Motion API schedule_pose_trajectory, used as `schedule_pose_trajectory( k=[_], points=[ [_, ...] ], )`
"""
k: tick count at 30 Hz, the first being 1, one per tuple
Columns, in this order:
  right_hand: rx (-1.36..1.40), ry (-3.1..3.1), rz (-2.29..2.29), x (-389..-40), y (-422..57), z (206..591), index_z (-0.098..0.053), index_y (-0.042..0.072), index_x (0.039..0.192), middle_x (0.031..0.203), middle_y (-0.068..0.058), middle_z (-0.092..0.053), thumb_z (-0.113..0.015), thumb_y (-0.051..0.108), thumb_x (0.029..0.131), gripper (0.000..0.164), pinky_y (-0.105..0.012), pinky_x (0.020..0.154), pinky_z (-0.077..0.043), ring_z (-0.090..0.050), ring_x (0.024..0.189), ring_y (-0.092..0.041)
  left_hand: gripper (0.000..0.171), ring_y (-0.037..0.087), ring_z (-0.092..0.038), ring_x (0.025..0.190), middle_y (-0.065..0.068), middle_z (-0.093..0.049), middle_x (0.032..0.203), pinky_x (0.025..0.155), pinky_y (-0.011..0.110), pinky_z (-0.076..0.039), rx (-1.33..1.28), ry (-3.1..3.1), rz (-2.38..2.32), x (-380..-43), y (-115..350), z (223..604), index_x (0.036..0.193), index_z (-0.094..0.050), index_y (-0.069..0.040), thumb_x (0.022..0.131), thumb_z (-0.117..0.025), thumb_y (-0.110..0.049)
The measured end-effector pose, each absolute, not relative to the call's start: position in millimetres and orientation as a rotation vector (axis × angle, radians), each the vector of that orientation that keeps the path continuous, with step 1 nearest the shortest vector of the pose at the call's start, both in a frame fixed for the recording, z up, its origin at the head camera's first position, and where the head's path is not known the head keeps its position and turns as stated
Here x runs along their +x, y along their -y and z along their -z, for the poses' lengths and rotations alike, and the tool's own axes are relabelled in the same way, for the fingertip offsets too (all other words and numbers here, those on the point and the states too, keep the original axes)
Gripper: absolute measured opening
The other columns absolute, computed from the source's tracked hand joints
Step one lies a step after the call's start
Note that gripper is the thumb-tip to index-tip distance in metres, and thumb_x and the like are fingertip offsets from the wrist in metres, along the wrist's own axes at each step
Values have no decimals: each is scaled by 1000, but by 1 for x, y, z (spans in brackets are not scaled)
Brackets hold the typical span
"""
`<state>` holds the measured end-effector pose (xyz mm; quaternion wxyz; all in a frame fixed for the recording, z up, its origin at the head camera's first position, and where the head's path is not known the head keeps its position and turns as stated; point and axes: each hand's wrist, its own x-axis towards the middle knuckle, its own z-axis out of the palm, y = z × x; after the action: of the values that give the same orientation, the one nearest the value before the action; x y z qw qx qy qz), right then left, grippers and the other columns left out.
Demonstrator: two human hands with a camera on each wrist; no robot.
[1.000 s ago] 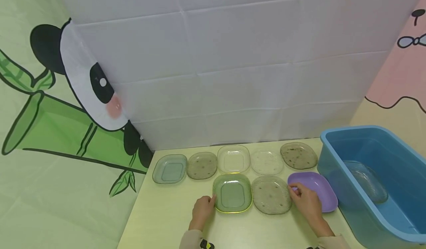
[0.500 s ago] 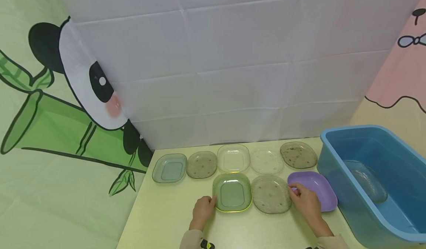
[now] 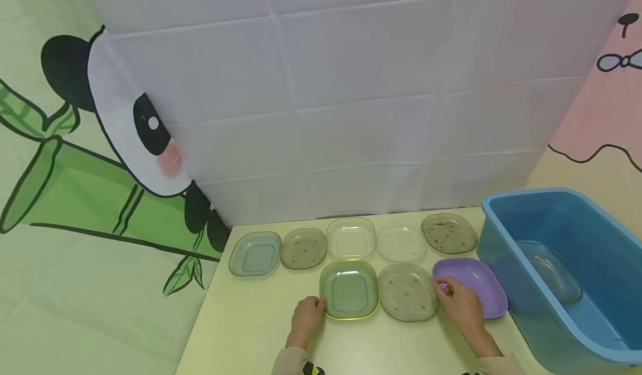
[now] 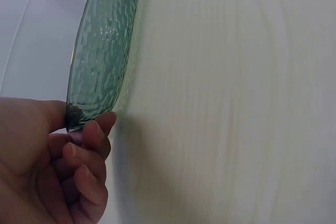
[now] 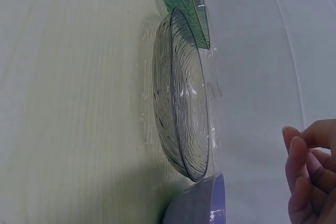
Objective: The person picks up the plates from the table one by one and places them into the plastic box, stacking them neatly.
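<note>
In the head view, my left hand (image 3: 306, 318) is at the left edge of a square green glass plate (image 3: 349, 289) with a yellow rim. The left wrist view shows thumb and index finger pinching the textured side of the green plate (image 4: 105, 51) near its rim. My right hand (image 3: 460, 302) overlaps the gap between a grey textured glass plate (image 3: 408, 292) and a purple plate (image 3: 476, 283). Seen from the right wrist, the right hand (image 5: 315, 174) hovers above the grey glass plate (image 5: 184, 98) with loosely curled fingers, holding nothing.
Behind stands a row of glass plates, among them a bluish one (image 3: 256, 253), a clear one (image 3: 351, 238) and a speckled brownish one (image 3: 450, 233). A tall blue tub (image 3: 526, 302) at the right contains a clear glass dish (image 3: 550, 273). A white cloth (image 3: 361, 102) hangs behind the table.
</note>
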<state>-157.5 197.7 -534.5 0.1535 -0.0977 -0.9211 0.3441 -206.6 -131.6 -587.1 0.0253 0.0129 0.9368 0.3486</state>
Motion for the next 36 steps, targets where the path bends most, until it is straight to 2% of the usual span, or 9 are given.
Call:
schedule_pose_trajectory(
  k=[3,10,19,36],
  points=[
    [-278,2642,-985,-158,-198,535,-69,12,94,64,6,-62,-64,21,85,13,-23,47,-33,-42,50,1,46,10,-32,45,-4,-34,51,42,22,-26,67,-2909,-1096,-206,133,589,58,-40,-13,96,-46,-38],
    [-288,2656,-981,-156,-197,534,-69,13,93,64,6,-61,-64,22,85,12,-24,48,-34,-44,51,0,39,10,-32,47,-4,-34,52,43,22,-25,-15,-2851,-1101,-203,129,581,59,-39,-13,94,-50,-25],
    [-317,2684,-981,-156,-198,534,-68,13,94,66,5,-62,-63,23,86,14,-26,50,-35,-47,55,-4,37,10,-32,48,-3,-34,54,45,22,-26,13,-2884,-1099,-203,131,588,61,-41,-11,95,-48,-23],
    [-297,2673,-968,-156,-200,535,-69,11,94,67,4,-62,-62,22,86,14,-25,50,-35,-47,55,-4,36,9,-37,50,-1,-46,53,48,22,-32,0,-2937,-1186,-199,138,587,61,-52,-7,94,-49,-22]
  ],
)
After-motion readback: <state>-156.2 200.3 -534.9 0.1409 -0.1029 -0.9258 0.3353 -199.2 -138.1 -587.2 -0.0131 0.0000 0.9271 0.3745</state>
